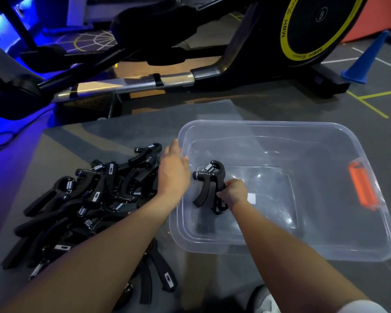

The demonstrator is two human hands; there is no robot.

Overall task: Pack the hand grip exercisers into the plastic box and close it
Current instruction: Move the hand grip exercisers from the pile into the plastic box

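Observation:
A clear plastic box (pixel 325 251) with an orange latch (pixel 362 188) stands open on a grey table. My right hand (pixel 234 192) grips a black hand grip exerciser (pixel 209 184) by one handle, inside the box and above its bottom. My left hand (pixel 173 171) rests on the box's left rim, fingers over the edge. Left of the box lies a pile of several black exercisers (pixel 88 199) with metal springs. No lid is in view.
The grey table (pixel 127 132) ends just behind the box. Beyond it stand a black exercise machine (pixel 190 77) with a yellow-ringed flywheel (pixel 314 26) and a blue cone (pixel 368 57) on the marked floor.

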